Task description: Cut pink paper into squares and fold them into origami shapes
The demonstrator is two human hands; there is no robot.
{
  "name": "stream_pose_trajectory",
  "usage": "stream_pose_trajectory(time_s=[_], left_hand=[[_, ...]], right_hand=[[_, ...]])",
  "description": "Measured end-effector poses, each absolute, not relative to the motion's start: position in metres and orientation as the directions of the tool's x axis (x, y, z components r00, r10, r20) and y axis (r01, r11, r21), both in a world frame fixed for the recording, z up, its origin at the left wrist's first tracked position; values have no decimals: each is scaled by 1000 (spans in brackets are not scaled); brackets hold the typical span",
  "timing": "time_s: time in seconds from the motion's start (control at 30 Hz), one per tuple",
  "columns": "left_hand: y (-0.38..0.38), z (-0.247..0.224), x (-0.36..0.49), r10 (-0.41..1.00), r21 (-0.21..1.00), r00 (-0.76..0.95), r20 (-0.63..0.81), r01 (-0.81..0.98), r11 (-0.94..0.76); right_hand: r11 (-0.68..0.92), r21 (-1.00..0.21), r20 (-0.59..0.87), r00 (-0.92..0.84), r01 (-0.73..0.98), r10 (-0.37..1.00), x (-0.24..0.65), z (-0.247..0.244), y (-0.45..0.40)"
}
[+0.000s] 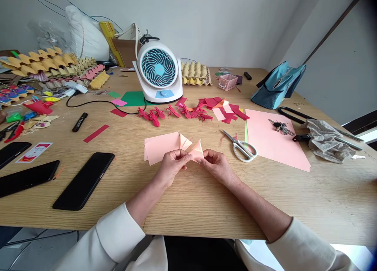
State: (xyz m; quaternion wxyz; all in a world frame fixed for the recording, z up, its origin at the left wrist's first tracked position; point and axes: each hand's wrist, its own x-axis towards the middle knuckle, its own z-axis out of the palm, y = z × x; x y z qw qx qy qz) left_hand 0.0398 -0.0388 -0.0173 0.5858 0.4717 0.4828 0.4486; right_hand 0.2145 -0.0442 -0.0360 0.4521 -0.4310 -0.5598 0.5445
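Note:
Between my two hands is a small folded piece of pale pink paper (196,150), its pointed tip standing up. My left hand (172,165) pinches its left side between thumb and fingers. On the right side, my right hand (216,165) grips the same piece with thumb and forefinger. Just beyond my left hand lie flat pink paper sheets (160,147), with a folded pink piece (185,141) at their right end. White-handled scissors (242,148) rest on the table to the right of my right hand, blades slightly apart.
Red folded paper figures (171,112) and red scraps (232,108) lie ahead, before a white fan (159,72). At right are large pink sheets (273,139) with keys (281,127) and a blue bag (278,86). Several black phones (84,180) and a marker (80,122) lie left.

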Motion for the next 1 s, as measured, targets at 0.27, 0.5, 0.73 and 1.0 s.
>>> stream_pose_trajectory(time_s=[0.27,0.5,0.73,1.0], left_hand=[[-37,-13,35,952,981,242,-185,-10,194],[-37,-12,37,972,983,177,-152,-76,168],[-40,-16,41,965,962,158,-210,-143,233],[-43,-13,43,958,956,173,-229,-143,255]], right_hand=[[158,-978,130,-192,137,973,218,-31,-45],[145,-985,129,-168,91,977,218,-26,-46],[31,-994,40,-86,-108,995,215,-26,-45],[35,-993,40,-40,-110,998,216,-28,-44]])
